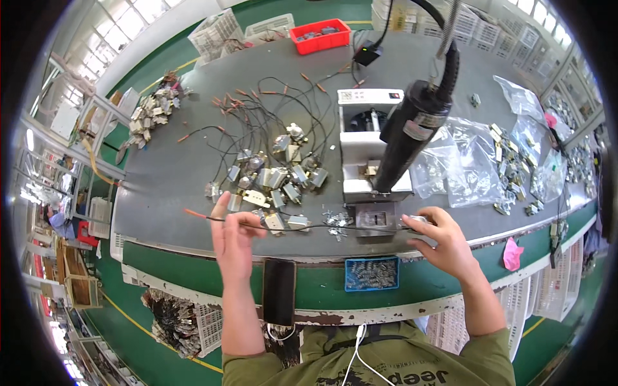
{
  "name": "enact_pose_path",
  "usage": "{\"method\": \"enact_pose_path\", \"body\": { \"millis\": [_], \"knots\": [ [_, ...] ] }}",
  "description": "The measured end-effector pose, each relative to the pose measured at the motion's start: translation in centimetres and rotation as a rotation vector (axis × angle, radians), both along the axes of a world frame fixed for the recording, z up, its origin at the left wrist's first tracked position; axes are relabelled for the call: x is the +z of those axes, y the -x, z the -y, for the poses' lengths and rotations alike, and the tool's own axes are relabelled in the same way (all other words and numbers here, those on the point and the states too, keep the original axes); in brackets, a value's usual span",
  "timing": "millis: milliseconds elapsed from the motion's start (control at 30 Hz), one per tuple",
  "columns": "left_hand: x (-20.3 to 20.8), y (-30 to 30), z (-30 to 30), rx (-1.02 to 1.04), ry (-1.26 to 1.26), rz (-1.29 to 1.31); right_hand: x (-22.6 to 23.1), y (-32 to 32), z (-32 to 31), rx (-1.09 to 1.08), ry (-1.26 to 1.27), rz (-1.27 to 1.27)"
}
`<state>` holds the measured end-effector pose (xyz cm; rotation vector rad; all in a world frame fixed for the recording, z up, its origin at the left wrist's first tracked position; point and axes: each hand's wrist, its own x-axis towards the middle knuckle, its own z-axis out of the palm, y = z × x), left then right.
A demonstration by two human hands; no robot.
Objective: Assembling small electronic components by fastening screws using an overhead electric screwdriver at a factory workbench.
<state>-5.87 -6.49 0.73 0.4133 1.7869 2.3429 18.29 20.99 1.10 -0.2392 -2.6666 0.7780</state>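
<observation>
A thin black cable (322, 226) with an orange tip stretches between my hands, just above the front of the table. My left hand (233, 248) has it loosely between curled fingers near the tip, one finger pointing up. My right hand (444, 243) pinches a small silvery metal part (417, 219) at the cable's other end; the fingers partly hide it. Between my hands sits a metal fixture block (375, 219), with a small pile of loose metal pieces (337, 222) to its left. Beyond my left hand lie several metal box-shaped parts (277, 177) with black cables.
A black power screwdriver (412, 132) hangs over a white stand (355, 143). Clear plastic bags (460, 164) and metal parts lie on the right. Along the front edge are a phone (279, 291) and a blue tray (372, 259) of screws. A red bin (320, 42) stands at the back.
</observation>
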Motion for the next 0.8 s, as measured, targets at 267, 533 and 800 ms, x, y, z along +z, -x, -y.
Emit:
{"method": "enact_pose_path", "body": {
  "millis": [267,533,800],
  "knots": [
    [2.8,-6.5,-0.6,-0.185,0.769,-1.118,0.4,1.2,2.1,-0.064,0.257,-0.132],
    [2.2,-4.7,-3.8,-0.190,0.864,-1.284,-0.2,2.2,1.2,0.151,0.288,-0.207],
    [-0.7,-1.9,-4.1,-0.614,1.069,-0.909,-4.2,4.9,1.5,0.087,-0.015,-0.103]
  ]
}}
